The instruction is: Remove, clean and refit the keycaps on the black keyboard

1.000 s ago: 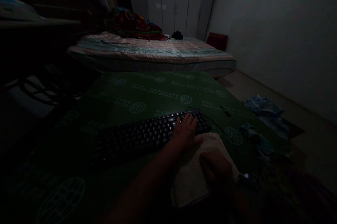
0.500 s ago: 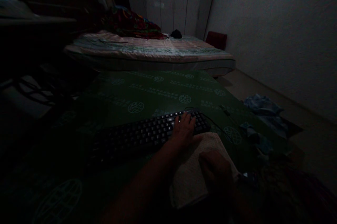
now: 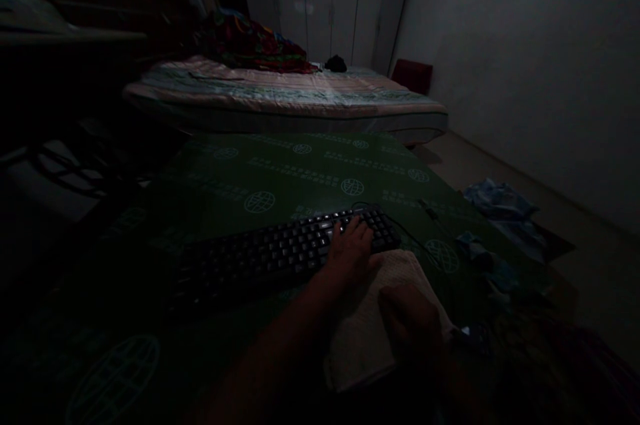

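Note:
A black keyboard lies at a slant on the green table. Over its right part rests my left hand, palm down, fingers apart and touching the keys. A folded pale cloth lies just in front of the keyboard's right end. On the cloth is my right hand, its fingers curled in. Shadow hides the inside of that hand, so I cannot tell whether it holds anything.
A thin cable runs from the keyboard's right end. Crumpled cloths lie by the table's right edge, with a small dark object nearer me. A bed stands beyond the table. The room is very dim.
My left hand has shifted very slightly to the right over the keys. The keyboard, the cloth and my right hand look the same.

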A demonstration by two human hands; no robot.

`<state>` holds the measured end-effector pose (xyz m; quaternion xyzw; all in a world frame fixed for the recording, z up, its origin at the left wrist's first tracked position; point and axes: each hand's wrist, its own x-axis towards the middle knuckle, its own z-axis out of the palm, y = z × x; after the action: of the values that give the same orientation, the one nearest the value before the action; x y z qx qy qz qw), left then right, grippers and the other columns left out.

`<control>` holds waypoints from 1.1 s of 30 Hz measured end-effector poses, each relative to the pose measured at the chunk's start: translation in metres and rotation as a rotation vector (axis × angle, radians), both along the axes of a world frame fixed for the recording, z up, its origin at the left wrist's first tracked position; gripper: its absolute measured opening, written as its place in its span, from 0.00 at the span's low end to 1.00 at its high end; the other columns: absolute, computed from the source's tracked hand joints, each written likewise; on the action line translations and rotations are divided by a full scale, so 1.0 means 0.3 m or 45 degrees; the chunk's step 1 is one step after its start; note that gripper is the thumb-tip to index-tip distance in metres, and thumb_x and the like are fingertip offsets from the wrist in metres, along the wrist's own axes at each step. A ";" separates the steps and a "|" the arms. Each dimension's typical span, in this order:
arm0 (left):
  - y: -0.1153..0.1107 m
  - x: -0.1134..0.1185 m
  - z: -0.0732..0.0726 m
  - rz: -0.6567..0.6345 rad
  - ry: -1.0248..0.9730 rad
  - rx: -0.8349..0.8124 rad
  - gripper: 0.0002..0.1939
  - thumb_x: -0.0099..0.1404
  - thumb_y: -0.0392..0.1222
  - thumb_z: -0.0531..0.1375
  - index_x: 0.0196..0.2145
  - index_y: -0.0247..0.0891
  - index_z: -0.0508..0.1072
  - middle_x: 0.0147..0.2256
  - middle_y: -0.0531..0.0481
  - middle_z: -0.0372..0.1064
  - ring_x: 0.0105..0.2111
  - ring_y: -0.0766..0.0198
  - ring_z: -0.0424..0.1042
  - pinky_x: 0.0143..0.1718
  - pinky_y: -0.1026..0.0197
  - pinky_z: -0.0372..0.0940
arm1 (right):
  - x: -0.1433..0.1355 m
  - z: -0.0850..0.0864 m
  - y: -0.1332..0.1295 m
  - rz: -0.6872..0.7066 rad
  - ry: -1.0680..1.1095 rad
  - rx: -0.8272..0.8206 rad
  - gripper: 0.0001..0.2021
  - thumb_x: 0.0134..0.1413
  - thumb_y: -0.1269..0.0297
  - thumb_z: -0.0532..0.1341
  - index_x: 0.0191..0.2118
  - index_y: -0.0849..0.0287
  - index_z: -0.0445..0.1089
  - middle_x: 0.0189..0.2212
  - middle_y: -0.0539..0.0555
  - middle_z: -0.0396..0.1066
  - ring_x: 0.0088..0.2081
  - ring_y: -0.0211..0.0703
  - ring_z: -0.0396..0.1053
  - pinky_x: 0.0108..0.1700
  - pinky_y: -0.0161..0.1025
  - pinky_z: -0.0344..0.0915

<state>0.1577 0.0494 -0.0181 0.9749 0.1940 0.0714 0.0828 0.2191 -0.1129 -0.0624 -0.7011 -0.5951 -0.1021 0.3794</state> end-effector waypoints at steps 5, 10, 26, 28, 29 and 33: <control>-0.010 -0.010 0.001 -0.038 -0.001 -0.018 0.25 0.63 0.52 0.55 0.54 0.37 0.63 0.59 0.39 0.60 0.63 0.48 0.49 0.61 0.34 0.43 | 0.001 -0.012 -0.003 -0.008 -0.010 -0.007 0.12 0.62 0.69 0.51 0.31 0.58 0.69 0.25 0.52 0.70 0.28 0.38 0.65 0.32 0.35 0.60; -0.033 -0.024 -0.001 -0.043 -0.021 -0.021 0.25 0.63 0.51 0.55 0.54 0.36 0.62 0.59 0.39 0.59 0.63 0.47 0.48 0.60 0.34 0.46 | 0.007 -0.030 -0.003 -0.012 -0.050 0.023 0.11 0.62 0.68 0.51 0.32 0.58 0.70 0.25 0.52 0.70 0.28 0.38 0.66 0.31 0.34 0.61; -0.103 -0.550 -0.054 0.191 -0.254 0.104 0.22 0.62 0.42 0.57 0.54 0.38 0.64 0.60 0.38 0.59 0.62 0.47 0.52 0.58 0.39 0.55 | 0.027 -0.047 -0.033 0.047 -0.011 -0.038 0.11 0.61 0.60 0.54 0.35 0.56 0.71 0.31 0.54 0.74 0.31 0.40 0.72 0.33 0.34 0.67; -0.084 -0.645 -0.082 0.282 -0.331 0.194 0.20 0.63 0.42 0.55 0.52 0.37 0.65 0.57 0.37 0.62 0.61 0.47 0.56 0.56 0.41 0.59 | 0.029 -0.047 -0.036 0.037 -0.014 -0.029 0.11 0.61 0.59 0.54 0.35 0.56 0.72 0.32 0.54 0.75 0.32 0.40 0.73 0.33 0.34 0.68; -0.073 -0.690 -0.093 0.337 -0.367 0.240 0.19 0.64 0.42 0.54 0.52 0.37 0.66 0.56 0.37 0.63 0.60 0.47 0.57 0.55 0.42 0.61 | 0.029 -0.045 -0.038 0.018 -0.004 -0.035 0.12 0.61 0.58 0.53 0.35 0.55 0.72 0.32 0.54 0.75 0.32 0.41 0.73 0.33 0.34 0.68; -0.034 -0.833 -0.123 0.655 -0.489 0.346 0.18 0.65 0.45 0.53 0.51 0.38 0.66 0.56 0.38 0.64 0.59 0.46 0.59 0.53 0.41 0.63 | 0.023 -0.040 -0.043 -0.028 0.036 -0.073 0.14 0.60 0.55 0.53 0.34 0.55 0.73 0.32 0.54 0.76 0.33 0.43 0.74 0.33 0.36 0.69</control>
<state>-0.0921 0.0393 -0.0550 0.8651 0.4029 0.2971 -0.0337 0.2261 -0.1259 -0.0744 -0.7196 -0.5846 -0.0794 0.3663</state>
